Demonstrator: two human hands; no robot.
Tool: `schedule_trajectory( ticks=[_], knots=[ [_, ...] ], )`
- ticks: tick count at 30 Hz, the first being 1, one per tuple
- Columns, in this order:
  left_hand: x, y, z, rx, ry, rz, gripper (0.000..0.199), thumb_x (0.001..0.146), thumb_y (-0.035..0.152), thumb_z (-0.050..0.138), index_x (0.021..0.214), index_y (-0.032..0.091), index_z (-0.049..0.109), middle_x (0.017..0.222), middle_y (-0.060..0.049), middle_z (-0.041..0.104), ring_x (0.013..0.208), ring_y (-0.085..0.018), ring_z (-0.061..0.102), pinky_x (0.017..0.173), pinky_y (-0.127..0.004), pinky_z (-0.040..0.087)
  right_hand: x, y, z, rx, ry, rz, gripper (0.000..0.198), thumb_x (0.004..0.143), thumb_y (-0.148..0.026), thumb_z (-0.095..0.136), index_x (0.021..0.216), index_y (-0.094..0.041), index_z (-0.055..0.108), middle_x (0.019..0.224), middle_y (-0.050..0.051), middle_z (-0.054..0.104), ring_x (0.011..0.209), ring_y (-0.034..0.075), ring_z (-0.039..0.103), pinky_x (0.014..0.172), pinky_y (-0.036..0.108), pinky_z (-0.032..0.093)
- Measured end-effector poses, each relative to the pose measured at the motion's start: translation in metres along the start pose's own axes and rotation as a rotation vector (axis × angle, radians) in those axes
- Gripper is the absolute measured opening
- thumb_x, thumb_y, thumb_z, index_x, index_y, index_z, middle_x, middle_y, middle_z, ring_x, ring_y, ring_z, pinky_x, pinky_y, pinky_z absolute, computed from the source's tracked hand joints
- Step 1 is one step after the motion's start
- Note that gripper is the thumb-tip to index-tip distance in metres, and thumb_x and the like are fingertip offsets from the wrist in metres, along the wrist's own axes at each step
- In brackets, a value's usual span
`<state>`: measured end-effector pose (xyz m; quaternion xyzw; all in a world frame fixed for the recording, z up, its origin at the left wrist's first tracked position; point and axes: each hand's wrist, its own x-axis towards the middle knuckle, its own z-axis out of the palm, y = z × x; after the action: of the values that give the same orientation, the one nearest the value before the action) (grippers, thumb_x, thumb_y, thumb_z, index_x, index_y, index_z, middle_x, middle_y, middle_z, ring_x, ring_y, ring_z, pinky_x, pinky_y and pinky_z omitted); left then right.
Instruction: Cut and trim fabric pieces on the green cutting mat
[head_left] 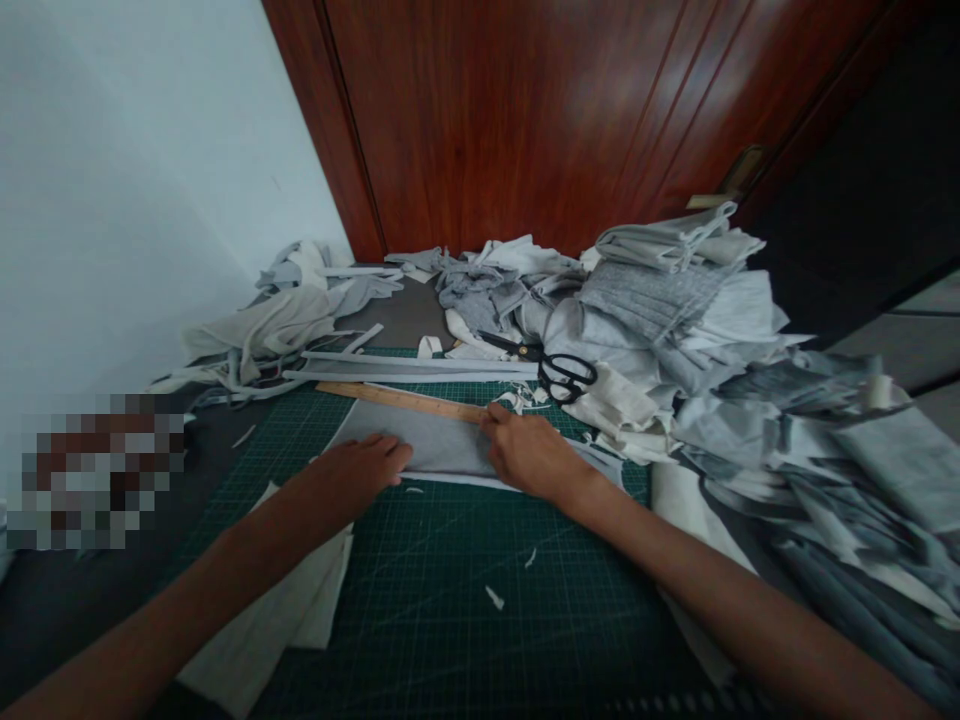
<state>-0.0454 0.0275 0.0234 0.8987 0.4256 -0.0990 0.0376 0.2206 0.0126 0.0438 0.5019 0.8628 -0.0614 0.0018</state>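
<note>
A piece of grey fabric lies flat on the green cutting mat. Across its far edge runs a wooden ruler. My left hand rests on the fabric's left part, fingers stretched out and lying flat. At the ruler's right portion my right hand is closed, with thumb and fingers on the ruler; the fingertips are partly hidden. Beyond the ruler are long pale fabric strips. Black-handled scissors lie beside the strips' right end.
Heaped grey and white cloth fills the right side and back. More scraps lie at the back left. Cream fabric is under my left forearm. A white wall and brown wooden door stand behind.
</note>
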Motion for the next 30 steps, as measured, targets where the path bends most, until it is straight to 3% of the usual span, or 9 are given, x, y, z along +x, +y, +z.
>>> schedule_trajectory(
  ticks=[7, 10, 14, 17, 20, 23, 26, 28, 30],
  knots=[
    [-0.018, 0.013, -0.005, -0.054, -0.026, 0.181, 0.01, 0.1, 0.018, 0.061, 0.092, 0.021, 0.066, 0.095, -0.005, 0.071, 0.086, -0.023, 0.069, 0.079, -0.035, 0.051, -0.008, -0.004, 0.003, 0.032, 0.019, -0.028, 0.035, 0.096, -0.011, 0.047, 0.125, -0.007, 0.068, 0.129, 0.019, 0.069, 0.099, 0.026, 0.074, 0.082, 0.034, 0.054],
    [-0.009, 0.016, -0.011, -0.023, 0.075, 0.23, 0.018, 0.106, 0.025, 0.054, 0.095, 0.02, 0.067, 0.096, -0.006, 0.071, 0.093, -0.024, 0.068, 0.086, -0.036, 0.05, -0.009, -0.007, 0.004, 0.02, 0.014, -0.019, 0.035, 0.097, -0.011, 0.047, 0.125, -0.006, 0.067, 0.135, 0.021, 0.067, 0.099, 0.027, 0.074, 0.081, 0.035, 0.055],
    [0.016, 0.014, -0.022, 0.047, 0.265, 0.2, 0.029, 0.109, 0.027, 0.041, 0.105, 0.018, 0.068, 0.106, -0.01, 0.07, 0.101, -0.026, 0.064, 0.095, -0.041, 0.049, -0.007, -0.005, 0.005, 0.044, 0.023, -0.008, 0.034, 0.096, -0.01, 0.046, 0.123, -0.007, 0.068, 0.127, 0.019, 0.07, 0.1, 0.027, 0.074, 0.083, 0.034, 0.055],
    [0.044, 0.0, -0.03, 0.0, 0.346, 0.172, 0.035, 0.11, 0.027, 0.033, 0.102, 0.017, 0.066, 0.103, -0.011, 0.068, 0.1, -0.026, 0.063, 0.094, -0.041, 0.05, -0.006, -0.002, 0.008, 0.076, 0.063, -0.017, 0.033, 0.096, -0.011, 0.047, 0.12, -0.008, 0.069, 0.124, 0.017, 0.07, 0.101, 0.027, 0.074, 0.085, 0.033, 0.055],
    [0.088, -0.027, -0.035, -0.116, 0.456, 0.063, 0.03, 0.106, 0.026, 0.037, 0.104, 0.016, 0.066, 0.107, -0.011, 0.069, 0.108, -0.027, 0.062, 0.099, -0.041, 0.049, -0.006, -0.002, 0.011, 0.074, 0.061, -0.016, 0.033, 0.097, -0.011, 0.046, 0.12, -0.007, 0.069, 0.125, 0.018, 0.07, 0.1, 0.028, 0.074, 0.083, 0.034, 0.056],
    [0.146, -0.057, -0.038, -0.179, 0.41, 0.004, 0.029, 0.1, 0.018, 0.041, 0.104, 0.015, 0.07, 0.107, -0.012, 0.071, 0.11, -0.026, 0.063, 0.104, -0.04, 0.047, -0.005, -0.004, 0.012, 0.07, 0.042, -0.009, 0.033, 0.097, -0.011, 0.045, 0.119, -0.007, 0.069, 0.13, 0.021, 0.068, 0.096, 0.027, 0.074, 0.081, 0.036, 0.056],
    [0.198, -0.078, -0.038, -0.194, 0.354, 0.026, 0.023, 0.091, 0.012, 0.05, 0.094, 0.014, 0.072, 0.099, -0.01, 0.073, 0.095, -0.022, 0.067, 0.092, -0.033, 0.051, -0.005, -0.001, 0.012, 0.094, 0.046, -0.007, 0.031, 0.097, -0.012, 0.047, 0.119, -0.008, 0.07, 0.126, 0.019, 0.07, 0.097, 0.027, 0.074, 0.083, 0.035, 0.056],
    [0.22, -0.086, -0.037, -0.199, 0.322, 0.067, 0.016, 0.088, 0.013, 0.055, 0.086, 0.015, 0.071, 0.091, -0.009, 0.073, 0.088, -0.02, 0.067, 0.087, -0.03, 0.052, -0.004, 0.002, 0.011, 0.116, 0.055, -0.017, 0.03, 0.098, -0.013, 0.048, 0.118, -0.01, 0.07, 0.122, 0.017, 0.071, 0.099, 0.026, 0.074, 0.084, 0.034, 0.056],
    [0.231, -0.092, -0.034, -0.191, 0.324, 0.11, 0.012, 0.088, 0.016, 0.059, 0.087, 0.016, 0.07, 0.095, -0.009, 0.073, 0.096, -0.022, 0.067, 0.093, -0.032, 0.051, -0.003, 0.006, 0.01, 0.128, 0.067, -0.03, 0.029, 0.098, -0.014, 0.049, 0.117, -0.01, 0.07, 0.122, 0.016, 0.071, 0.099, 0.026, 0.074, 0.085, 0.033, 0.056]
  ],
)
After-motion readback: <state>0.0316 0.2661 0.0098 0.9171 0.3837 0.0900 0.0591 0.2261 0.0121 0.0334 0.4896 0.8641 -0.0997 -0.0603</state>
